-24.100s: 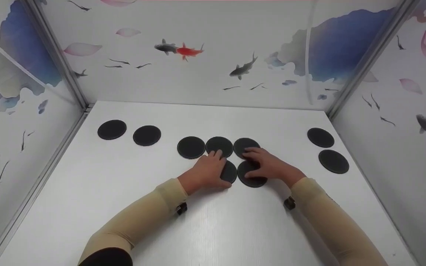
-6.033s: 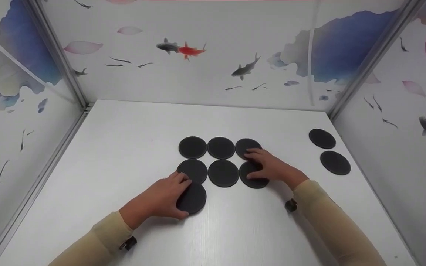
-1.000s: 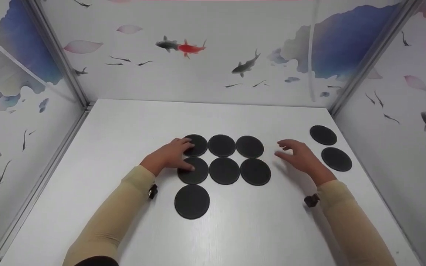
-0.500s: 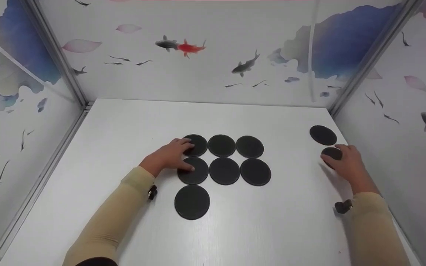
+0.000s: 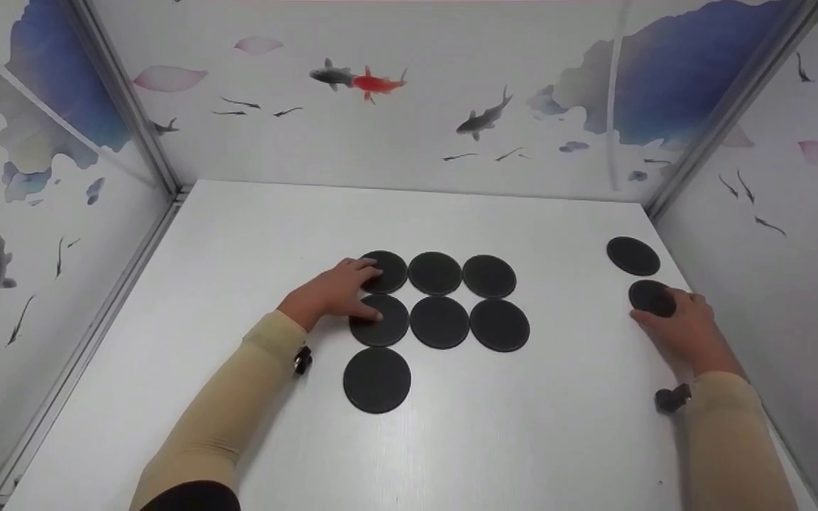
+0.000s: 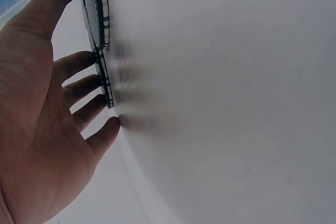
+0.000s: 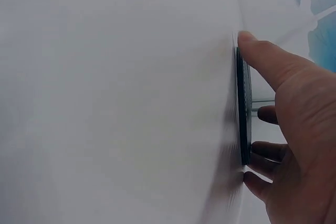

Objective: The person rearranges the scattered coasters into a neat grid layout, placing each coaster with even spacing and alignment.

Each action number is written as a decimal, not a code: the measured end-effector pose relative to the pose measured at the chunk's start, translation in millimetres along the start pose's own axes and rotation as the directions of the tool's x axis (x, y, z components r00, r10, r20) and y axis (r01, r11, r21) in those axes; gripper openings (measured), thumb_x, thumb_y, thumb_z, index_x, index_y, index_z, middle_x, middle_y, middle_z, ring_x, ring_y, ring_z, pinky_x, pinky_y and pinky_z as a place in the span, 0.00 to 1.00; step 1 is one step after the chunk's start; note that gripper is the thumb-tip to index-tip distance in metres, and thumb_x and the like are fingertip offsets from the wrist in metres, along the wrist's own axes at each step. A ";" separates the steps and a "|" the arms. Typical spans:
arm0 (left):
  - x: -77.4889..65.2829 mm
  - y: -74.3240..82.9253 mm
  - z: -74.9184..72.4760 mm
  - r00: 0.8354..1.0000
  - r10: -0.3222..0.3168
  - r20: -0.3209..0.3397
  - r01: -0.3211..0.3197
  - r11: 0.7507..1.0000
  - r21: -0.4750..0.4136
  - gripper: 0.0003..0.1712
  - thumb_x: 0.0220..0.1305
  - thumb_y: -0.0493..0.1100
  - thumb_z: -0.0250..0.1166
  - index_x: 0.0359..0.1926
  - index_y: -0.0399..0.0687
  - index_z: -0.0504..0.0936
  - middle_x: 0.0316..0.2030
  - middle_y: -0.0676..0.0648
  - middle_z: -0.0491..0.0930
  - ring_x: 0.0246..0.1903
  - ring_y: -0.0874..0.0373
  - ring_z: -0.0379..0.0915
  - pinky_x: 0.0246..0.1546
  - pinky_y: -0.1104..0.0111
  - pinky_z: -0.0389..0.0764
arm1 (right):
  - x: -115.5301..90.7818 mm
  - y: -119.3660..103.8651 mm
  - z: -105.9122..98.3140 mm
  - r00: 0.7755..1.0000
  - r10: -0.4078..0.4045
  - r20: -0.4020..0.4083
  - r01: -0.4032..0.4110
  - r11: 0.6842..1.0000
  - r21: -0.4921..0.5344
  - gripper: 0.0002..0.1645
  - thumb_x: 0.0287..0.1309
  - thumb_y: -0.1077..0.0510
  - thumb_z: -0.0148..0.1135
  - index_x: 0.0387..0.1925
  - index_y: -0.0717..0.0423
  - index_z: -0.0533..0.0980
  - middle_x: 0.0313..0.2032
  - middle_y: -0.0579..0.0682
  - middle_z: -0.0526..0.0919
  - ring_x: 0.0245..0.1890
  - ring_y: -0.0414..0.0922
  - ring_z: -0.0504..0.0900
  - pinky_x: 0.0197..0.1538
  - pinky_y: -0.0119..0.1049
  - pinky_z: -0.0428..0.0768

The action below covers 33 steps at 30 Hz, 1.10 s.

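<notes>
Round black coasters lie flat on a white table. In the head view, two rows of three touch one another. My left hand (image 5: pixel 334 289) rests with loosely spread fingers on the row ends, the back-left coaster (image 5: pixel 392 271) and the middle-left coaster (image 5: pixel 389 328). A front-left coaster (image 5: pixel 377 380) sits just below them. At the right edge my right hand (image 5: pixel 689 330) holds a coaster (image 5: pixel 650 298) between thumb and fingers at its rim. The right wrist view shows this coaster (image 7: pixel 243 106) edge-on, low against the table, with the thumb at one end and fingers at the other.
Another coaster (image 5: pixel 633 256) lies just behind the one at my right hand, near the table's right edge. Printed panels (image 5: pixel 409 142) with fish and petals wall in the white table (image 5: pixel 508 426) at the back and both sides.
Earlier, my left hand brought over the two coasters from the left. In the last second my right hand has gone from beside the rows to the nearer right-hand coaster; my left hand stays put.
</notes>
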<state>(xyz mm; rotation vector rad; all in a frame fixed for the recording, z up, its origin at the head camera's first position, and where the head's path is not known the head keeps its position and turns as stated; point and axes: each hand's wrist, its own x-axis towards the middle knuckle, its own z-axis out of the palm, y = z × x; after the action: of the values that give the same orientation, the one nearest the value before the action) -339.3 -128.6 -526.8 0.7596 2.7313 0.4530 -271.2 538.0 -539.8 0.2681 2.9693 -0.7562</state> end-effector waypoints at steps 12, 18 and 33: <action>-0.2 1.3 -1.1 1.000 -0.010 0.007 0.010 1.000 0.008 0.59 0.64 0.70 0.77 0.86 0.51 0.65 0.87 0.45 0.54 0.85 0.45 0.51 0.79 0.48 0.66 | 9.1 6.0 -3.7 0.998 -0.051 0.037 0.052 0.998 -0.037 0.68 0.73 0.24 0.62 0.81 0.78 0.54 0.72 0.87 0.57 0.74 0.84 0.55 0.73 0.80 0.60; 0.5 1.6 -1.1 1.000 -0.009 0.012 0.009 1.000 0.003 0.59 0.65 0.70 0.76 0.87 0.51 0.64 0.87 0.45 0.54 0.85 0.45 0.51 0.79 0.48 0.66 | 9.1 5.4 -6.9 0.998 -0.054 0.045 0.056 0.997 -0.051 0.68 0.73 0.25 0.62 0.79 0.81 0.56 0.71 0.89 0.57 0.72 0.85 0.56 0.72 0.80 0.60; -2.4 0.2 -0.3 1.000 -0.003 0.004 0.003 1.000 -0.027 0.59 0.64 0.69 0.77 0.86 0.51 0.64 0.87 0.43 0.53 0.85 0.43 0.49 0.81 0.47 0.63 | 10.9 -10.0 -8.3 0.999 -0.032 0.008 0.033 0.999 -0.043 0.61 0.72 0.32 0.69 0.74 0.83 0.62 0.66 0.88 0.61 0.67 0.81 0.56 0.65 0.78 0.67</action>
<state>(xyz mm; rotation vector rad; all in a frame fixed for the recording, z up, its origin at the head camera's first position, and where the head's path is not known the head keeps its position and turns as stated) -337.3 -129.7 -526.1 0.7483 2.7169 0.4871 -283.9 535.0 -529.0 0.2148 2.9861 -0.6941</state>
